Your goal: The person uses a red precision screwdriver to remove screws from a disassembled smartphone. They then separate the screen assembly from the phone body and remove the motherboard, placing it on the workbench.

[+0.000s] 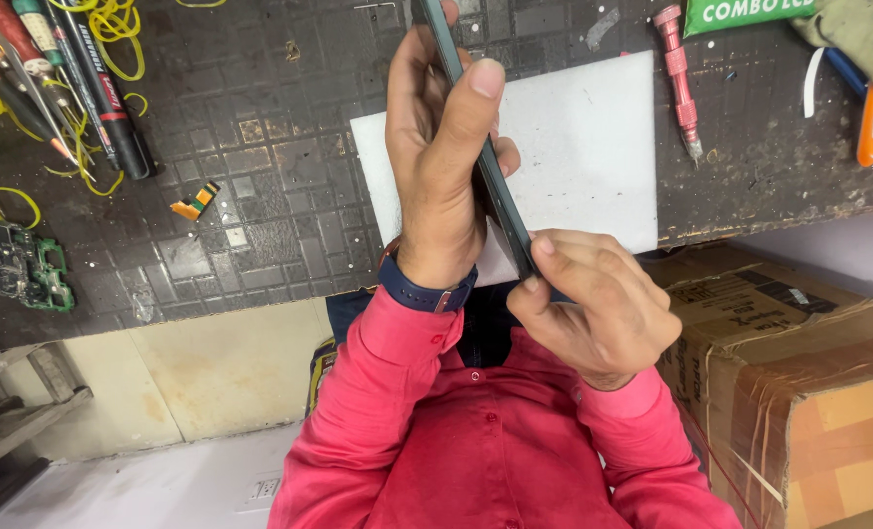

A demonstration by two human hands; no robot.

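**Thin Dark Phone Held Edge-On Between Both Hands**

We're looking down at our two hands, raised over the workbench [260, 196], and between them we have a slim dark phone [495, 186] turned edge-on to us. Our left hand [441, 167] is wrapped around its upper stretch: the thumb [471, 108] lies long and flat against the near edge, and the other fingers curl round the far side, closed firmly on it. Our right hand [598, 309] has the lower end, with thumb and forefinger tips pinched together on the corner and the remaining fingers folded loosely into the palm.

The phone's long axis runs on a slant, its top end pointing up and slightly left past the frame's upper edge, its bottom end coming down to the right into our right-hand pinch. It hangs just above a white mat [583, 147] on the bench, not touching it as far as we can tell.

A blue watch strap [426, 292] sits on our left wrist. A red screwdriver [679, 78] lies to the right of the mat.
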